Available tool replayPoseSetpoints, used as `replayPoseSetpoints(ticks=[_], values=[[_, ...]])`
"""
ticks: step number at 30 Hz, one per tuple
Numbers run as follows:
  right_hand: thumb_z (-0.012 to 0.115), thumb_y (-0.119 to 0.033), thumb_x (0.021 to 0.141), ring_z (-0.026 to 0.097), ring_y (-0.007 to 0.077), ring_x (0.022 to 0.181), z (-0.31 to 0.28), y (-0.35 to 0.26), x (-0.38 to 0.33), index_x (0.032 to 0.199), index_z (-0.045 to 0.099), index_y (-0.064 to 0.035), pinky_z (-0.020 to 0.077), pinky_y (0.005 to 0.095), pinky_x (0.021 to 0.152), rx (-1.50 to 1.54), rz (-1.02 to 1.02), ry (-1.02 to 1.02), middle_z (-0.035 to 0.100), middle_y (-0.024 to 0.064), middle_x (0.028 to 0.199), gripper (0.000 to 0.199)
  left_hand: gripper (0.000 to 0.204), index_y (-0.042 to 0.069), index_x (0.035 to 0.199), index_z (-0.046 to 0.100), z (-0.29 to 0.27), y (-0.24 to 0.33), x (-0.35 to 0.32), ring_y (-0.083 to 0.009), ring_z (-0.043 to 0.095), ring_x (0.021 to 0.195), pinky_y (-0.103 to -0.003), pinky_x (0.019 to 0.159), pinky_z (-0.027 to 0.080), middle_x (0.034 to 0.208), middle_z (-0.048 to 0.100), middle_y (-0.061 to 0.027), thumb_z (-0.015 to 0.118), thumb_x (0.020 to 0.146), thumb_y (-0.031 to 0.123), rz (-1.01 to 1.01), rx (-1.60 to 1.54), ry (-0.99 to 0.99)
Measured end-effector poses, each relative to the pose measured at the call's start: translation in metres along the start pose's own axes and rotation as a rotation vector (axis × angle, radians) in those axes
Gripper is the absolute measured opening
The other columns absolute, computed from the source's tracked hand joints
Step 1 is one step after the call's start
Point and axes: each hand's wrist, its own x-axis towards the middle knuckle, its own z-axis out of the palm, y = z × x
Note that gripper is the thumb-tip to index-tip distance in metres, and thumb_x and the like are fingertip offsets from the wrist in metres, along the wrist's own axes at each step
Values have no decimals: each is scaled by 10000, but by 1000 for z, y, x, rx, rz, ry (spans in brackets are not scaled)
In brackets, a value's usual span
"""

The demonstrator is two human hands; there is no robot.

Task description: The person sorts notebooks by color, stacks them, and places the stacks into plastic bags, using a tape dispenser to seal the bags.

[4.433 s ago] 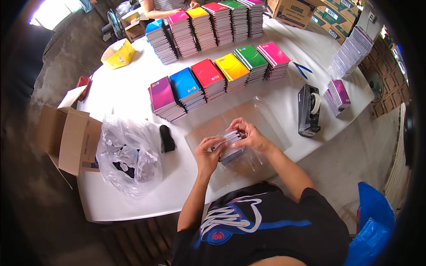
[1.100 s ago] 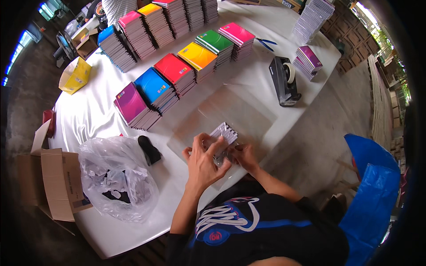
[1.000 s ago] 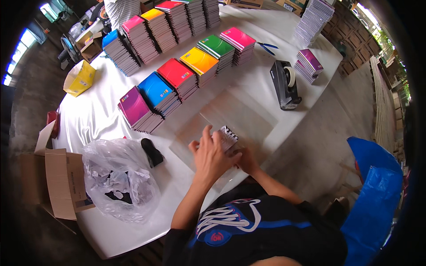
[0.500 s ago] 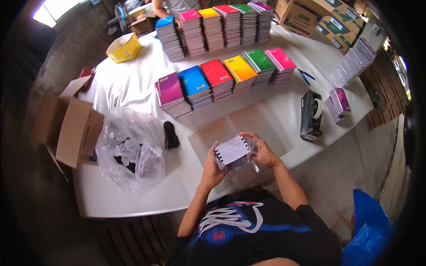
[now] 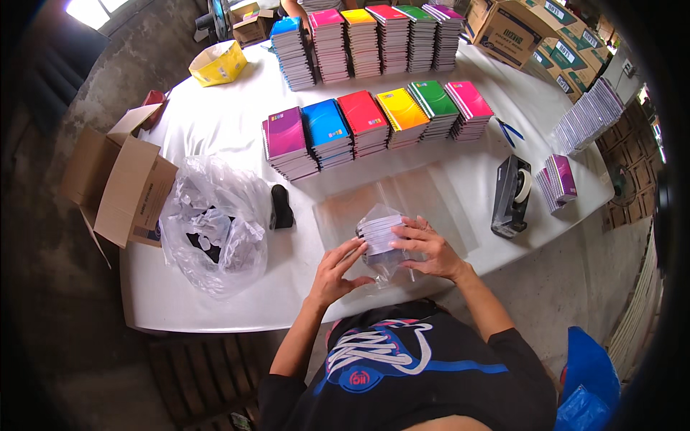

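Observation:
A small stack of spiral notebooks [image 5: 381,235], its white page edges facing up, sits in a clear plastic bag [image 5: 384,269] over the transparent sheet near the table's front edge. My left hand [image 5: 339,273] has its fingers stretched out, the tips touching the stack's left side and the thumb apart beside the bag. From the right, my right hand [image 5: 430,248] lies over the stack's right end with spread, nearly straight fingers. Loose plastic shows below the stack, between my hands. The notebook covers inside are mostly hidden.
Beyond my hands stand two rows of colourful notebook stacks [image 5: 363,115]. A tape dispenser [image 5: 512,194], blue pliers [image 5: 509,131] and purple notebooks [image 5: 559,183] lie to the right. At left are a crumpled plastic bag [image 5: 215,251], a black object [image 5: 282,207] and an open carton [image 5: 129,187].
The notebook stack was gripped between both hands; now it is lower and turned, with my fingers loosened and stretched along its sides. The whole view has shifted slightly.

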Motion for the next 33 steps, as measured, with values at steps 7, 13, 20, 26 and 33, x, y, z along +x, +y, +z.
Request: replayPoseSetpoints(ticks=[7,13,20,26,33], values=[[834,-185,569,432,224,1250,-28,15,1,1173,593,-202,296,468,1050,169,55,-47,494,36,1315,651,920,105,1325,469,-14,-8,-1,-206,529,1133,-330,866,395,1325,502,-67,850,517,326,-20,-6,-151],[817,-241,602,381,227,1295,-22,16,23,1183,583,-222,256,509,1063,14,-86,-289,427,36,1372,626,911,189,1372,411,-22,-3,24,-187,515,1043,-335,844,366,1395,418,28,788,570,399,1,68,-370],[789,-180,636,336,273,1322,-26,18,35,1184,581,-224,251,521,1058,166,-94,-371,396,79,1399,588,764,277,1376,397,-19,9,52,-198,464,1005,-360,834,333,1409,380,116,700,677,318,49,370,-532],[696,-51,715,523,184,1138,-38,35,59,919,677,-25,400,352,986,796,569,-12,560,102,1218,207,752,200,1342,435,-23,22,63,-117,401,1249,-433,924,362,1410,382,41,688,634,169,114,389,-551],[664,-123,799,614,102,739,-20,39,96,997,648,-53,485,242,683,1041,391,419,679,51,883,211,727,219,1318,456,-29,15,70,-135,401,1268,-475,961,292,1395,400,23,672,627,154,64,287,-629]])
